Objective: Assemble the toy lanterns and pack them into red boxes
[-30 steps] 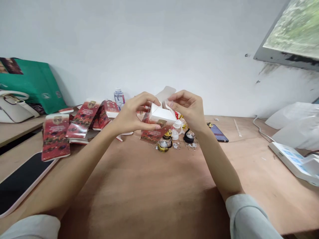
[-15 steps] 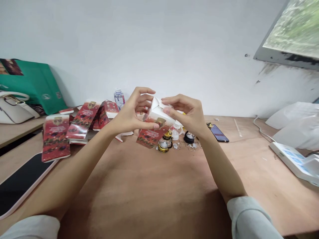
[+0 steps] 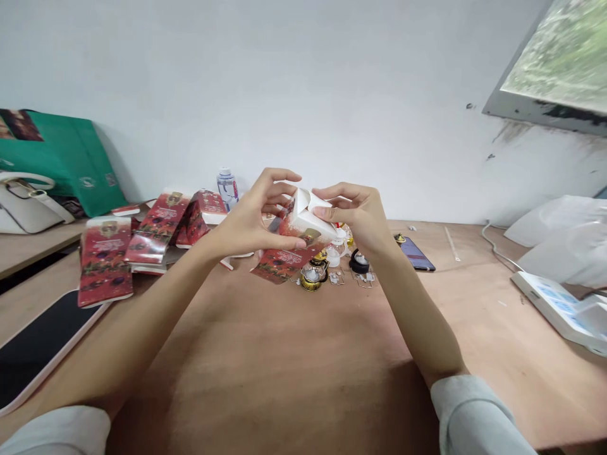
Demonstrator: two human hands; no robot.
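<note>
A red and white printed carton (image 3: 290, 258) is held tilted above the table, its white end turned up toward me. My left hand (image 3: 260, 218) grips its left side, thumb across the printed front and fingers behind. At the white end flaps (image 3: 310, 201), my right hand (image 3: 355, 212) pinches the cardboard between thumb and fingers. Just below and behind the carton stand a small gold lantern (image 3: 312, 276), a clear plastic piece with a white base (image 3: 334, 249) and a black-ringed part (image 3: 359, 261). Parts of these are hidden by the carton and my right hand.
Several flat red cartons (image 3: 105, 262) lie at the left, with a bottle (image 3: 227, 188) behind. A tablet-like black device (image 3: 38, 347) rests front left; a phone (image 3: 417, 254) and power strip (image 3: 559, 309) lie right. A green bag (image 3: 71, 158) and white handbag (image 3: 28, 205) stand far left.
The carton has tilted further, its lower end swinging left and its white end rising slightly. The flaps at the top have shifted under my right fingers. Both hands keep their hold.
</note>
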